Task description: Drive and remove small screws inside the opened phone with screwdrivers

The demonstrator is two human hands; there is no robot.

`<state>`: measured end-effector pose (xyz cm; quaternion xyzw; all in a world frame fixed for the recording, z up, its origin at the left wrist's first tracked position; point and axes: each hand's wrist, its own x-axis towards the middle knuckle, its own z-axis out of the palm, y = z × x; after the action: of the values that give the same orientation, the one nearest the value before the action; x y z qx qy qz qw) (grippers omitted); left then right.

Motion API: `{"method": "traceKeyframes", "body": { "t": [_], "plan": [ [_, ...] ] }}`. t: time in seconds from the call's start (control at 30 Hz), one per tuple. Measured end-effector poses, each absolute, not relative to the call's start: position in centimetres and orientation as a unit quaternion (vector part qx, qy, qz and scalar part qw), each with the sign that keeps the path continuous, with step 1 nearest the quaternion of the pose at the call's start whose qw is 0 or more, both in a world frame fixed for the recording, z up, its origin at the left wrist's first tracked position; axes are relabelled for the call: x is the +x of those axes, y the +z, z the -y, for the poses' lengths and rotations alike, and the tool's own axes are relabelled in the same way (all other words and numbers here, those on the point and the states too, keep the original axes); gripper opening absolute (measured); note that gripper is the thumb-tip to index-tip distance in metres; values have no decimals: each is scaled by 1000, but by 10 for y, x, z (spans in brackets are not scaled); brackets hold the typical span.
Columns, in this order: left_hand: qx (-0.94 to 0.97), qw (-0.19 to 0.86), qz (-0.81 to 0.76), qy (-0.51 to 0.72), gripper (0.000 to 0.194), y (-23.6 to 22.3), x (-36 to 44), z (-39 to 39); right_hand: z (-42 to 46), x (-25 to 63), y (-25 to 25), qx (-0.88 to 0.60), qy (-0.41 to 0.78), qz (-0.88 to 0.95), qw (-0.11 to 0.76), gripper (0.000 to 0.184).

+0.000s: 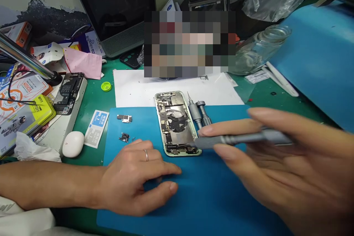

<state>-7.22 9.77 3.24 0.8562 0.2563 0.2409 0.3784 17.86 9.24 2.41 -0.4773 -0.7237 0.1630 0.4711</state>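
Observation:
My right hand [265, 155] grips a grey precision screwdriver [235, 139] between thumb and fingers; its front end overlaps the phone's lower right corner in view, and I cannot tell whether they touch. The opened phone [177, 125] lies on the blue mat [210, 195], its inner parts exposed. Just below and left of it rests my left hand [141, 177], wearing a ring, with forefinger and thumb apart and nothing held. Past its knuckles are a small camera-like part [124, 137] and a metal-bracketed part [125, 118]. Two more screwdrivers [195, 112] lie along the phone's right side.
White paper [132, 88] lies behind the phone. At left are a white earbud case [73, 144], a sticker card [96, 128], another opened phone [69, 92] and stacked boxes [41, 108]. A glass jar [257, 49] leans at the back right, and a screen device [116, 7] stands behind.

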Motion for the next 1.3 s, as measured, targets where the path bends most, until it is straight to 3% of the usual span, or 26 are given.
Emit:
{"method": "traceKeyframes", "body": {
  "t": [0.07, 0.13, 0.23, 0.33, 0.83, 1.0, 1.17, 1.3],
  "plan": [
    [888, 312, -256, 219, 33, 31, -73, -97, -94, 175, 21, -457, 119, 760, 447, 22],
    [909, 277, -257, 175, 40, 29, -74, -96, -96, 172, 19, -416, 101, 781, 454, 29],
    [922, 267, -250, 126, 47, 28, -74, -96, -97, 172, 20, -365, 115, 806, 451, 40],
    [922, 270, -252, 120, 49, 27, -74, -96, -97, 173, 24, -372, 143, 821, 408, 32],
    [911, 298, -259, 120, 49, 27, -74, -96, -99, 168, 27, -333, 112, 855, 381, 30],
    [908, 310, -259, 113, 46, 27, -73, -97, -97, 169, 29, -283, 139, 870, 378, 47],
    [906, 314, -264, 107, 37, 29, -72, -98, -98, 167, 31, -296, 80, 871, 385, 32],
    [904, 321, -265, 100, 35, 30, -73, -98, -98, 166, 32, -303, 108, 865, 384, 44]
  ]
}}
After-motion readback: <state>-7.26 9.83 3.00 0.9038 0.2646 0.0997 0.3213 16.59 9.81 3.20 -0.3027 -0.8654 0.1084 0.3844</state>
